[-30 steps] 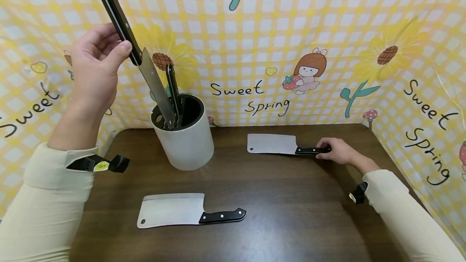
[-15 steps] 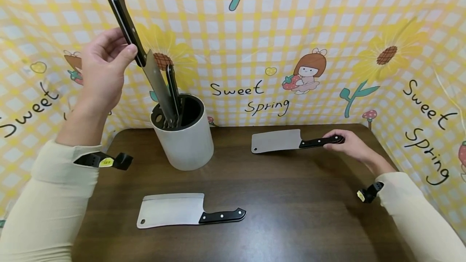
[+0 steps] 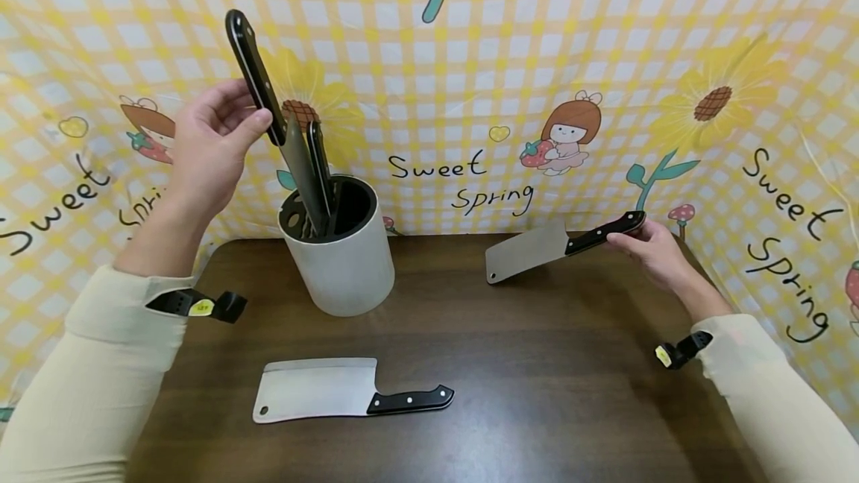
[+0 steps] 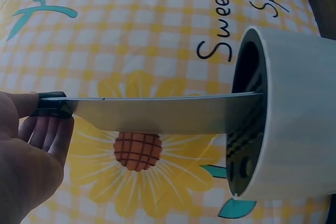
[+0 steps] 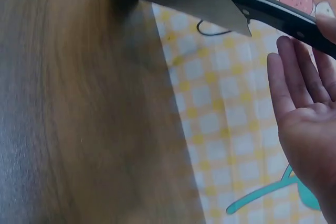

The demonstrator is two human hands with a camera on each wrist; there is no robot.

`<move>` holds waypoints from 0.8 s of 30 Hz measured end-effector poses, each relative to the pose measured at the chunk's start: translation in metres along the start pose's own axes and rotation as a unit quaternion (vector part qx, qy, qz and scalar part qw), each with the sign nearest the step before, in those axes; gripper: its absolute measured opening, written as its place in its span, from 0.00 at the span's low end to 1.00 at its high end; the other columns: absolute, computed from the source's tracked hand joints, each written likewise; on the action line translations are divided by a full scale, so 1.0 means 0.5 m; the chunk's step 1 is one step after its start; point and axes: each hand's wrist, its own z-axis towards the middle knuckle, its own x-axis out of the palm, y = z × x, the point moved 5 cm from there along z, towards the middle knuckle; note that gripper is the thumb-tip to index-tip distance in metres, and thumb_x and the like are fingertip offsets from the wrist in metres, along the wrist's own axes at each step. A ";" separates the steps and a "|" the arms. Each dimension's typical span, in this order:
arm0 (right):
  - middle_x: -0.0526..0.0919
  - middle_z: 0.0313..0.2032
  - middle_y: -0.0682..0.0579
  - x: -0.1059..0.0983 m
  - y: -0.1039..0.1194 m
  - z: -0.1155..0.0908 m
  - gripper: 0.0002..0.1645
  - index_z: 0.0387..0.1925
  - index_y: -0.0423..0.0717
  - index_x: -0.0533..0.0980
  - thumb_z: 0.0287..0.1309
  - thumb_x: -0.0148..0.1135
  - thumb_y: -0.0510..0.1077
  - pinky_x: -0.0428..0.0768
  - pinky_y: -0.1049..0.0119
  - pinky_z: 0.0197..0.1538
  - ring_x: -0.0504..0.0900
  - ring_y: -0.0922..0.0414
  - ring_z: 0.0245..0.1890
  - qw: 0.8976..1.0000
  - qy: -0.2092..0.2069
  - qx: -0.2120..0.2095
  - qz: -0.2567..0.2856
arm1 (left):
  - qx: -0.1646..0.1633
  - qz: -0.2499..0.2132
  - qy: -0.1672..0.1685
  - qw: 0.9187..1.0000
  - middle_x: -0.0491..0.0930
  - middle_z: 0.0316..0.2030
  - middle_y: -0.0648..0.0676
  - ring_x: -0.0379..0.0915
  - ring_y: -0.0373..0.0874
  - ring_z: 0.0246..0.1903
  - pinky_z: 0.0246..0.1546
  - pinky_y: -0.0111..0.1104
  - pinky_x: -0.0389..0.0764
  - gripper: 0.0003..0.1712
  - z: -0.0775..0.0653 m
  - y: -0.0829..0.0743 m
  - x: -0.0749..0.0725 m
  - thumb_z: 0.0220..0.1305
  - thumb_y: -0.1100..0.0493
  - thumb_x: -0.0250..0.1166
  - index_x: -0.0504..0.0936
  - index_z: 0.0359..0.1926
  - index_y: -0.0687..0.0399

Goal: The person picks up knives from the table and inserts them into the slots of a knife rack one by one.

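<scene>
Two knives are in hand on my head feed. The person's left hand [image 3: 218, 141] grasps the long knife [image 3: 303, 170] by its black handle, thumb on the near side, close to where the blade begins. That knife leans to the left, handle up, and my left wrist feed shows its blade reaching down into the mouth of the white knife holder [image 3: 344, 278]. Beside the blade I make out a second black-handled knife [image 3: 320, 162] standing in the same holder.

The right hand [image 3: 654, 253] pinches a cleaver [image 3: 526, 252] by the rear of its riveted handle, near the table's far right corner. I see it tilted, handle raised, blade sloping down to the left; I can't tell from here whether its low corner touches the wood.

Nearer to me, another cleaver [image 3: 318, 391] lies flat on the brown table [image 3: 510, 349], handle pointing right, in front of the holder and well apart from both hands. Behind everything I have the yellow checked cloth [image 3: 429, 80], printed with sunflowers and "Sweet Spring".
</scene>
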 end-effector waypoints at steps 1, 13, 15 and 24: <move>0.88 0.42 0.51 0.004 0.003 0.001 0.15 0.44 0.42 0.81 0.70 0.53 0.25 0.85 0.70 0.47 0.87 0.59 0.40 1.000 0.001 -0.008 0.011 | -0.004 0.005 0.003 1.000 0.81 0.46 0.53 0.78 0.41 0.44 0.46 0.21 0.80 0.16 -0.002 0.003 -0.001 0.65 0.75 0.64 0.82 0.52 0.61; 0.88 0.36 0.53 0.035 0.042 0.005 0.12 0.41 0.43 0.79 0.65 0.60 0.25 0.85 0.73 0.44 0.85 0.62 0.37 0.995 -0.071 -0.067 0.030 | -0.025 0.053 0.033 0.998 0.81 0.48 0.49 0.78 0.38 0.46 0.48 0.20 0.79 0.17 -0.028 0.043 -0.009 0.67 0.71 0.66 0.81 0.55 0.58; 0.88 0.36 0.53 0.038 0.049 0.004 0.11 0.41 0.43 0.79 0.65 0.61 0.25 0.84 0.73 0.44 0.85 0.62 0.36 0.994 -0.077 -0.073 0.031 | -0.027 0.064 0.035 0.997 0.81 0.48 0.48 0.77 0.38 0.46 0.48 0.19 0.79 0.17 -0.032 0.049 -0.012 0.67 0.71 0.66 0.81 0.55 0.58; 0.87 0.35 0.48 0.044 0.086 0.006 0.15 0.42 0.38 0.80 0.65 0.55 0.20 0.86 0.70 0.41 0.87 0.58 0.35 0.989 -0.069 -0.110 0.078 | -0.039 0.128 0.057 0.989 0.81 0.47 0.45 0.77 0.37 0.46 0.46 0.18 0.78 0.17 -0.049 0.075 -0.020 0.68 0.69 0.66 0.79 0.57 0.58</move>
